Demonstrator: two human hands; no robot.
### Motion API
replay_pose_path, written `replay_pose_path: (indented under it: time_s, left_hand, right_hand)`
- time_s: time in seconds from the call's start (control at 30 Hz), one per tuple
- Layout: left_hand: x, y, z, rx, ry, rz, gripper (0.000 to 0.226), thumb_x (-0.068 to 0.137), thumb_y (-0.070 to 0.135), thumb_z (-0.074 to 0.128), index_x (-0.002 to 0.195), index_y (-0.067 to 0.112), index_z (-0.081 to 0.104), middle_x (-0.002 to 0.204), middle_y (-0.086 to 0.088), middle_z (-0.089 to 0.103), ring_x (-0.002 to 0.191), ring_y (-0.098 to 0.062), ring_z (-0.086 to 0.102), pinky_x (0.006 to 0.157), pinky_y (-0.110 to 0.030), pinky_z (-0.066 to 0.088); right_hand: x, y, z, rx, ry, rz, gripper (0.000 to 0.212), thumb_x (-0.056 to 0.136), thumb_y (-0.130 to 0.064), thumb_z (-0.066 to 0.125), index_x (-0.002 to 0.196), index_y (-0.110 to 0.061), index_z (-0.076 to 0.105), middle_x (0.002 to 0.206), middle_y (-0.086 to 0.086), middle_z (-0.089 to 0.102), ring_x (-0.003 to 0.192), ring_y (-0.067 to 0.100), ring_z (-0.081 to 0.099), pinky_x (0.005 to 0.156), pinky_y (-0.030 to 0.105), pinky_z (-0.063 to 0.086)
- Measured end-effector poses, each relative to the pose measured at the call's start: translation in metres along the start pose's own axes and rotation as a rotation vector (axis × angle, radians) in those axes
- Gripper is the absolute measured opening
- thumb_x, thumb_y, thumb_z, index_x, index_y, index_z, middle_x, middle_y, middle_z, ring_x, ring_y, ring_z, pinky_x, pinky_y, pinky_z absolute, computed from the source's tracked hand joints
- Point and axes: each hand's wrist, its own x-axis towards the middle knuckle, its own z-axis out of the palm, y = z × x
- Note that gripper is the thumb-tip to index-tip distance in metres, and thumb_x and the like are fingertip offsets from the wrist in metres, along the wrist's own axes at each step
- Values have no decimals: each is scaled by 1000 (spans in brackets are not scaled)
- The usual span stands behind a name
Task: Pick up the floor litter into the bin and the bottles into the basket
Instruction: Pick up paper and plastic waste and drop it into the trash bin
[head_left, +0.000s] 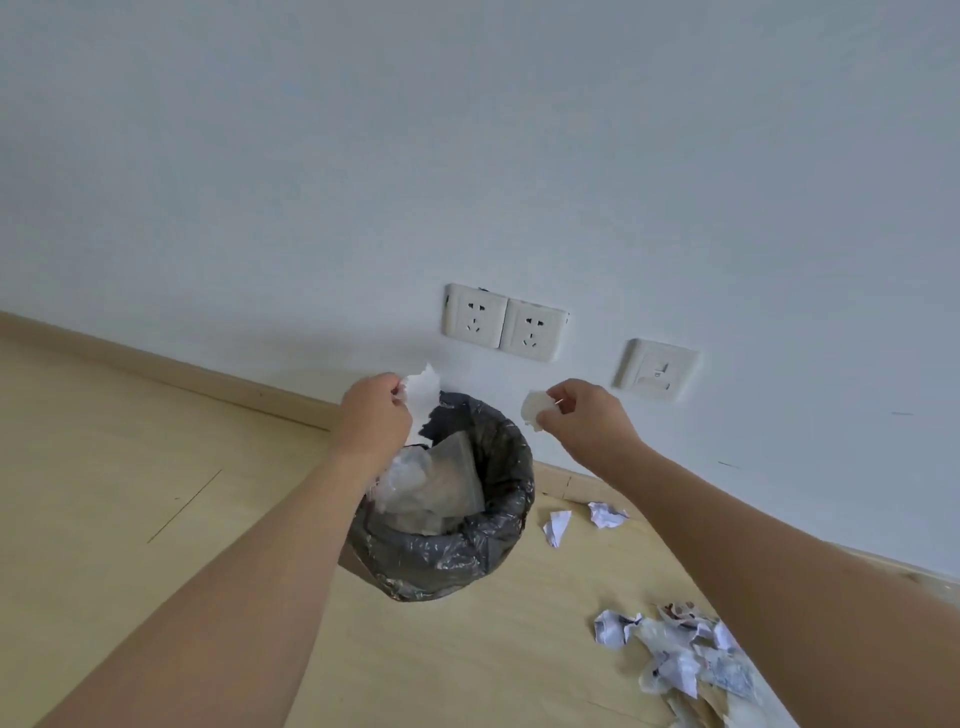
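Observation:
A round bin lined with a dark plastic bag stands on the wooden floor by the wall, with paper and clear plastic inside. My left hand is above its left rim and pinches a torn white paper scrap. My right hand is just right of the bin, above the rim's level, and pinches a small crumpled white paper wad. Two crumpled papers lie on the floor right of the bin. A heap of crumpled paper and wrappers lies at the lower right. No bottles or basket are in view.
A white wall rises behind the bin, with a double socket and a single plate low on it. A wooden skirting board runs along the wall's foot. Bare light wooden floor stretches to the left.

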Motion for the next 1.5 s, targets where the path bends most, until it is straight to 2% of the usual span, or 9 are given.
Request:
replay_pose_path:
  time_s: [0.2,0.33,0.53,0.73,0.97,1.07,1.27,1.4,1.5]
  left_hand:
    - [0,-62,-5,132,-127,-15,17,90,1,42,78,8,50,75,-5,49,70,-26,44,53,-30,28]
    - [0,-70,10,207,-367,18,46,86,5,44,126,22,58,117,0,62,96,-21,59,75,-32,50]
    - [-10,-55,12,369,-207,136,28,83,1,44,104,12,60,95,-2,57,82,-22,55,66,-35,50]
    - [-46,29,63,273,-176,515,19,87,5,45,99,9,60,97,-3,56,88,-23,53,73,-38,49]
    - [-116,80,226,412,-840,409,40,92,10,43,129,21,51,129,-2,45,107,-27,55,86,-37,47]
    - [-135,61,281,495,-942,358,39,92,11,47,129,19,48,126,-5,43,94,-31,60,75,-35,48]
    - [-156,10,333,667,-841,488,35,95,31,42,128,20,40,124,-3,37,91,-27,56,63,-33,39]
    - [-148,-24,342,533,-632,619,18,84,28,37,90,23,53,79,3,45,51,-18,49,38,-28,35]
    - [-149,-40,345,515,-560,607,16,81,28,39,84,24,54,72,5,44,45,-16,42,39,-26,27]
  right_hand:
    - [11,-10,90,-260,-174,-11,29,84,-19,51,110,-22,61,97,-1,64,84,18,60,70,29,50]
    - [16,-3,122,-573,-263,-93,34,85,-35,54,117,-25,57,109,-2,65,98,21,60,85,35,48]
    - [15,35,75,-535,-117,-49,40,91,-33,48,130,-25,52,123,-2,59,117,22,52,99,36,40]
    - [-17,132,2,-434,-77,154,39,91,-23,48,130,-21,52,128,1,55,117,21,52,100,35,42]
    - [-33,240,-44,-409,-108,337,45,87,-13,47,131,-17,53,131,6,54,115,23,53,99,37,45]
    - [-25,279,-34,-401,-142,314,46,87,-13,47,132,-18,52,135,5,52,121,23,50,100,36,44]
    - [11,323,19,-450,-209,212,51,91,-16,45,141,-22,40,141,2,43,121,26,47,97,33,39]
    - [48,329,57,-437,-196,114,53,94,-22,46,145,-26,33,141,3,39,123,27,45,98,36,40]
    - [69,330,83,-501,-182,93,45,94,-29,48,138,-25,42,136,4,43,120,29,46,95,38,41]
